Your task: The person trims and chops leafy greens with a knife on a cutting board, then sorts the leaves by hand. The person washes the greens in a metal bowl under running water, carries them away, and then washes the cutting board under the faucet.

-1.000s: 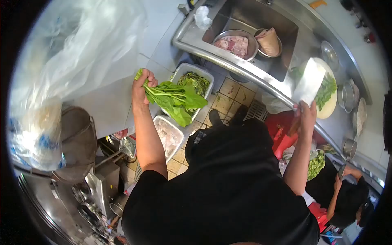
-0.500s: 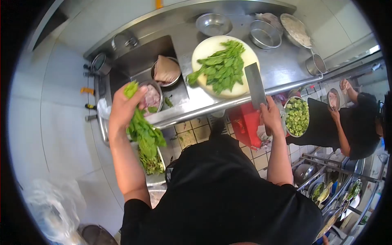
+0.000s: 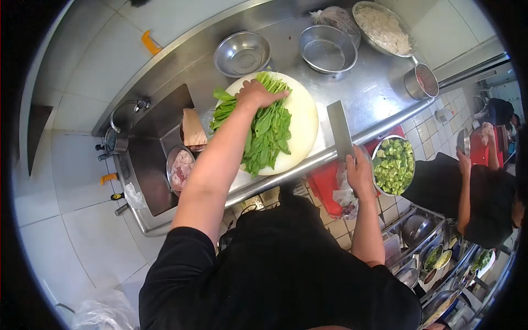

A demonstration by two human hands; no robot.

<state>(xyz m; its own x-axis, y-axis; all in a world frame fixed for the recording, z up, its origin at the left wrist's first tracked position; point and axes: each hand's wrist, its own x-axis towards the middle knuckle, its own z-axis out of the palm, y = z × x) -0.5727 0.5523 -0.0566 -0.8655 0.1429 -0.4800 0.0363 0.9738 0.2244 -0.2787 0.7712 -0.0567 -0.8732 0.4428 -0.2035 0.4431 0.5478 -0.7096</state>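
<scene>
My left hand (image 3: 257, 94) rests over the stem end of a pile of leafy greens (image 3: 269, 132), its thumb stretched across the stems and its other fingers partly hidden among them. The greens lie on a round white cutting board (image 3: 304, 118) at the counter's front edge. In my right hand (image 3: 360, 173) is the handle of a cleaver (image 3: 340, 127). Its broad blade points up, over the counter edge to the right of the board.
To the left is a sink (image 3: 159, 146) with bowls of raw meat (image 3: 181, 169). Metal bowls (image 3: 242, 54) stand behind the board. Beside my right hand is a bowl of chopped green vegetables (image 3: 393, 166). A co-worker (image 3: 467, 192) at right holds a metal bowl.
My left hand has carried a bunch of greens from beside the sink onto the board, adding it to the pile. My right hand still holds the cleaver. The view has shifted.
</scene>
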